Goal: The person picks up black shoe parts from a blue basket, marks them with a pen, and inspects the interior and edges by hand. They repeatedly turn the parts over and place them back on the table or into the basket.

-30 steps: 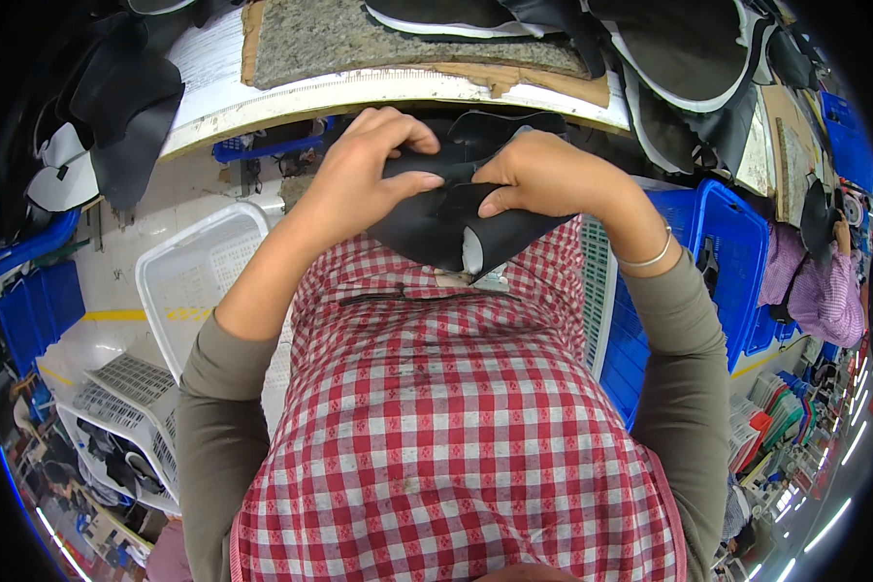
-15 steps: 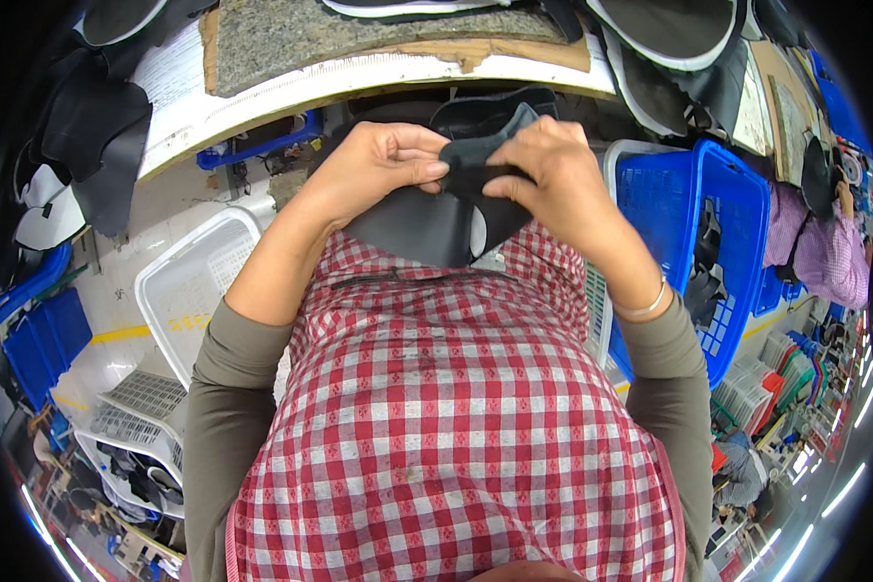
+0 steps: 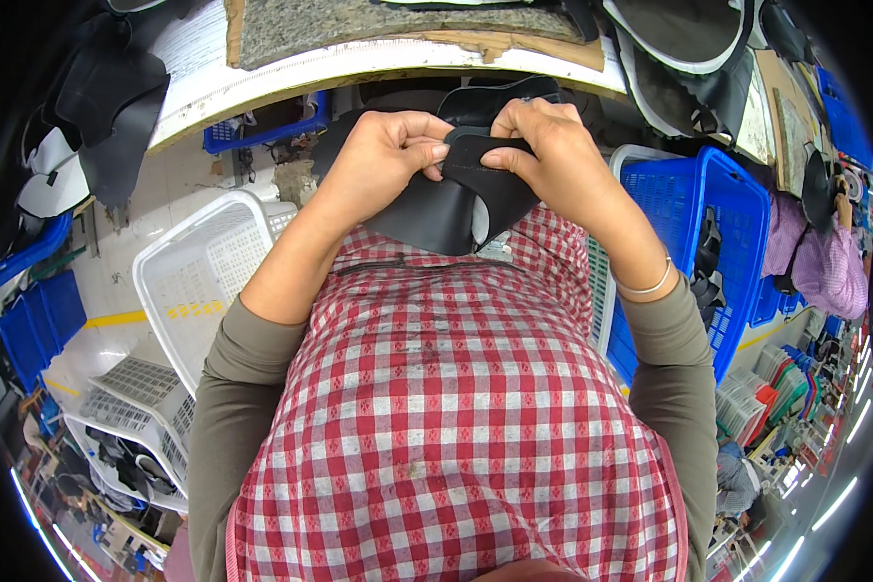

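Observation:
A black leather shoe upper (image 3: pixel 412 215) is held over my lap, just below the bench edge. My left hand (image 3: pixel 383 165) pinches its upper rim between thumb and fingertips. Close beside it, my right hand (image 3: pixel 558 160) grips the folded top edge, thumb on the near face and fingers behind. The smooth dark panel hangs below both hands, with a pale opening or patch near its lower right. Another curved black piece (image 3: pixel 485 97) shows behind the hands; whether it joins the held upper I cannot tell.
Ahead is a white bench (image 3: pixel 189 82) carrying a speckled stone slab (image 3: pixel 359 34). Black leather pieces (image 3: pixel 97 102) hang over its left end. A white basket (image 3: pixel 150 262) stands left, a blue basket (image 3: pixel 747 209) right. A person in a purple checked shirt (image 3: pixel 829 257) is farther right.
The upper's top edge, raised and curled before, is now folded flatter toward me. My right hand has turned slightly with it; my left hand keeps its pinch.

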`<state>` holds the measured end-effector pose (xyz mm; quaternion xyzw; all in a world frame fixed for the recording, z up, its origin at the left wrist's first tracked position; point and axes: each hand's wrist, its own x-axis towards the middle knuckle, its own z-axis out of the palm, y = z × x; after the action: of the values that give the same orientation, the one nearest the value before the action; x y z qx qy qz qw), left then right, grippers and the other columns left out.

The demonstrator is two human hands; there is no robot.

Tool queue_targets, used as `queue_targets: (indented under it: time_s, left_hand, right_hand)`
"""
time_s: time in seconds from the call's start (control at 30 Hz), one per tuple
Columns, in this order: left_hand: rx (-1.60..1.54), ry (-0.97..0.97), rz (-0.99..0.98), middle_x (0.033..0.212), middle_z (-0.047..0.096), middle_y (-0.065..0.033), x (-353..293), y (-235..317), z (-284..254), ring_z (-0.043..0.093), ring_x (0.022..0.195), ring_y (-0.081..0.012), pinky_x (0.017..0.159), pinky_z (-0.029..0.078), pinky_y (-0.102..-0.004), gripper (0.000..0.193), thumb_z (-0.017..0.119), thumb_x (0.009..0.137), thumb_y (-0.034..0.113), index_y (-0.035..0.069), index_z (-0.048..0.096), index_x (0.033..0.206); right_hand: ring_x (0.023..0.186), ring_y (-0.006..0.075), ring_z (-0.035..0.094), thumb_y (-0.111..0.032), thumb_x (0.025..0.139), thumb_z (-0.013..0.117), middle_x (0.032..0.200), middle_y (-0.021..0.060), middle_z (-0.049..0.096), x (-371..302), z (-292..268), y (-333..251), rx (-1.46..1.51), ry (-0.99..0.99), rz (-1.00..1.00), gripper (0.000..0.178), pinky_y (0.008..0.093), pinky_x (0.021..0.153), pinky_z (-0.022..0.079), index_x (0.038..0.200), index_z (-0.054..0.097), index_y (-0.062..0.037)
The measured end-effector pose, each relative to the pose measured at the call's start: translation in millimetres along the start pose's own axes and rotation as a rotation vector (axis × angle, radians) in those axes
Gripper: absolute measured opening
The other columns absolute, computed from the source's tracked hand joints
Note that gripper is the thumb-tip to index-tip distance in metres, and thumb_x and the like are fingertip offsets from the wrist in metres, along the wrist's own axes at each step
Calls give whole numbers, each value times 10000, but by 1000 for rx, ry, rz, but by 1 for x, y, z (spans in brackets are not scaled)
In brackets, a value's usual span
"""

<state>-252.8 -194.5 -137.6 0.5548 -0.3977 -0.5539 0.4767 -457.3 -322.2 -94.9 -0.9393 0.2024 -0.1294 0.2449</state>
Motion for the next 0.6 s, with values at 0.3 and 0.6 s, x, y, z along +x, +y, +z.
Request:
queue_targets:
  time_s: [0.3,0.6]
  left_hand:
    - [7,-21,17,941,746,-52,0,-1,0,644,763,-105,734,545,-261,181,671,968,6,-46,754,1120]
    - [-31,-24,15,929,737,-30,-6,3,2,648,782,-82,737,542,-244,162,706,977,65,-30,756,1098]
  right_hand:
    - [838,300,652,-220,820,840,833,84,700,1,-1,3,35,-44,20,268,428,854,455,931,657,-59]
    - [856,300,654,-215,807,849,846,81,703,1,5,3,5,-30,25,279,418,826,451,947,662,-62]
